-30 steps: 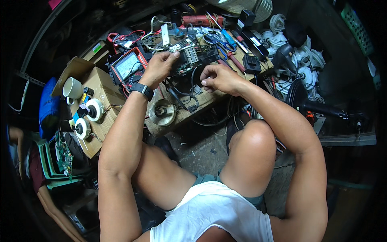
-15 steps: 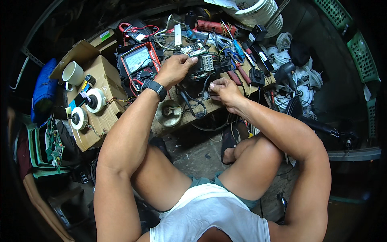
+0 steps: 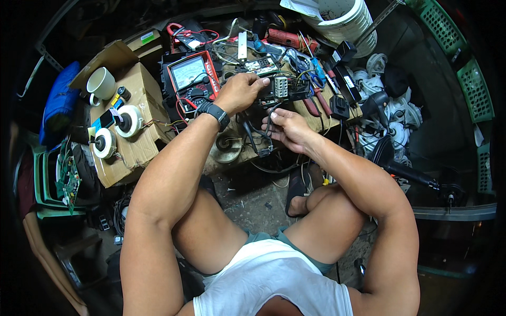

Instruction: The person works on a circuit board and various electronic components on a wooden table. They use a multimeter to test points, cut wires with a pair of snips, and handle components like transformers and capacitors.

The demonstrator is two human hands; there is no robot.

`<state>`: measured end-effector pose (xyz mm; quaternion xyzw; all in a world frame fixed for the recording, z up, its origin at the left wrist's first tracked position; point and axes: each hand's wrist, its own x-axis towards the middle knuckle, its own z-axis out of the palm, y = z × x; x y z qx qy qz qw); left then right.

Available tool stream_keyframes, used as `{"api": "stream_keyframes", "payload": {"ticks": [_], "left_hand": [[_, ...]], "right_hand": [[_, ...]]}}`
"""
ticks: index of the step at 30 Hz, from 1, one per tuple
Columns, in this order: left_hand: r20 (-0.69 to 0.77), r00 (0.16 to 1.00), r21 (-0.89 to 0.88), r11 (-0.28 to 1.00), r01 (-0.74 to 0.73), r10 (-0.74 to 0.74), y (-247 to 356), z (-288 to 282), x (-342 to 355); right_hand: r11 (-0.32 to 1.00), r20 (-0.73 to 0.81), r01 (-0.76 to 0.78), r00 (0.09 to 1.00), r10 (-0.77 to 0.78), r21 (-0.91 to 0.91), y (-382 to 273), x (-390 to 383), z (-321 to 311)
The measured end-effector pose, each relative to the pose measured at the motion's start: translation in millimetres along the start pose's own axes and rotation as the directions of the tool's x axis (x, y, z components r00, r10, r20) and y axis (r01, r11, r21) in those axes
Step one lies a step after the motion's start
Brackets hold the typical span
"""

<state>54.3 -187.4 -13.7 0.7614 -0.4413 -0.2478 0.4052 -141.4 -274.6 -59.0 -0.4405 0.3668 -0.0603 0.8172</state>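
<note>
My left hand (image 3: 240, 94), with a dark watch on its wrist, is closed at the near left side of a black electrical unit (image 3: 268, 99). Its thumb lies along the top edge, while the other fingers are partly hidden. A pale grey terminal block (image 3: 281, 88) stands on that unit. Just below, my right hand (image 3: 291, 129) pinches a black cable (image 3: 270, 120) between thumb and fingers. An analog multimeter (image 3: 191, 73) in a red-and-black case lies left of the unit. Under the left wrist, a round metal part (image 3: 226, 149) sits near the bench's front edge.
Pliers (image 3: 320, 100), a black adapter (image 3: 339, 107) and a red power tool (image 3: 292, 39) crowd the bench. A cardboard box (image 3: 150, 100) at left bears a white mug (image 3: 100, 84) and small motors. White motor parts (image 3: 398, 129) and a white bucket (image 3: 350, 26) stand right.
My right hand's fingers have moved onto the black cable and now pinch it. My left hand remains at the unit. The whole view has shifted slightly.
</note>
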Motion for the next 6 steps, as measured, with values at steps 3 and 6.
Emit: {"api": "stream_keyframes", "payload": {"ticks": [3,6], "left_hand": [[0.004,1.000,0.020,1.000,0.008,-0.008,1.3,0.1,-1.3],[0.025,0.999,0.035,0.998,0.045,-0.046,5.2,0.7,-4.2]], "right_hand": [[0.999,0.055,0.000,0.998,0.002,-0.036,-0.9,4.9,-12.1],[0.991,0.021,0.051,0.999,-0.048,-0.127,2.7,9.0,-13.7]]}}
